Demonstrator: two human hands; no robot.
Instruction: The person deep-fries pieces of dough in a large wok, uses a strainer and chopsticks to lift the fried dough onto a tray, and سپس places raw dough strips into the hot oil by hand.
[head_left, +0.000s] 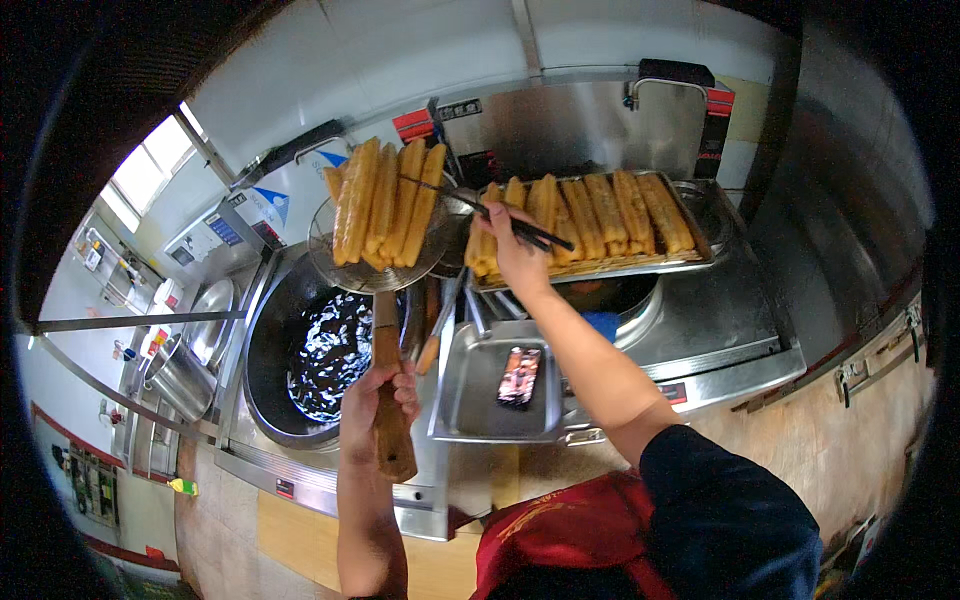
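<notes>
My left hand (381, 397) grips the wooden handle (390, 330) of a round wire-mesh strainer (330, 262). Several long golden fried dough sticks (364, 202) lie side by side on the mesh, raised over the back of a dark wok (262, 360). Between the fingers of my right hand (514, 244) is a pair of dark chopsticks (465, 201). Their tips reach across to the dough sticks on the strainer; whether they pinch one is hard to tell. Under and behind this hand, a metal tray (675, 264) holds a row of similar dough sticks (592, 214).
Dark, glossy liquid (330, 367) fills the wok's bottom. A shallow steel pan (465, 405) with a lit phone (519, 377) in it sits in front of the tray. At left stands a steel pot (180, 379). Faucets (667, 84) rise along the back wall.
</notes>
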